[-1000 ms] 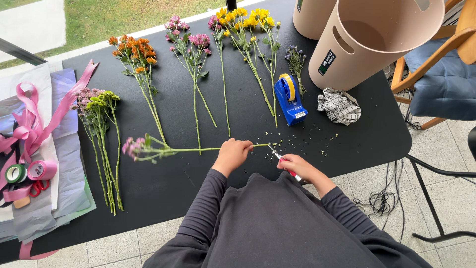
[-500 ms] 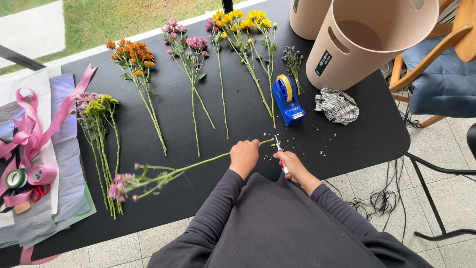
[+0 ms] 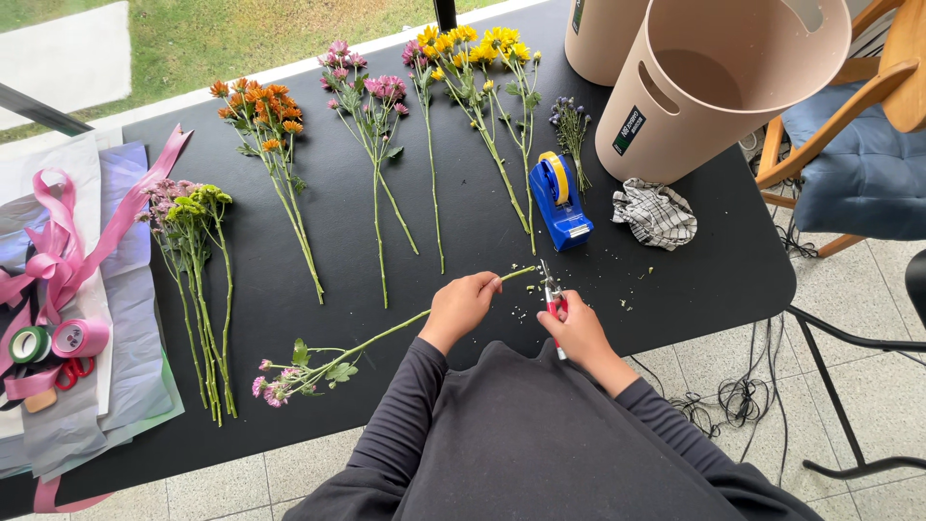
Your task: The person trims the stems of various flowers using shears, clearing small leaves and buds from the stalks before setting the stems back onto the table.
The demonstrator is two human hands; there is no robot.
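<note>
Where the near edge of the black table (image 3: 675,280) meets the person's dark sleeves, both hands work on one flower stem (image 3: 386,336). Left hand (image 3: 461,307) clenched around the stem near its cut end; fingers wrapped over it, thumb side toward the blue tape dispenser (image 3: 559,201). Stem runs from that hand away to the left of the dispenser and toward the person, ending in small pink blooms (image 3: 275,386) lying on the table. Right hand (image 3: 577,328) grasping red-handled pruning shears (image 3: 550,294), blades pointing up at the stem's cut tip, which sits just short of the dispenser's near end. Whether the blades touch the tip: cannot tell.

Small green trimmings (image 3: 627,289) scattered on the table, near the dispenser on its near side.

Laid out left of the dispenser, stems pointing toward the person: yellow flowers (image 3: 477,48) closest, then pink flowers (image 3: 371,92), orange flowers (image 3: 260,101), and a green and pale bunch (image 3: 188,207) farthest. Small purple sprig (image 3: 571,121) just beyond the dispenser. Checked cloth (image 3: 656,212) crumpled right of it, below a beige bucket (image 3: 714,87). Pink ribbon (image 3: 58,260) and tape rolls (image 3: 53,340) on paper sheets, far left of the dispenser.
</note>
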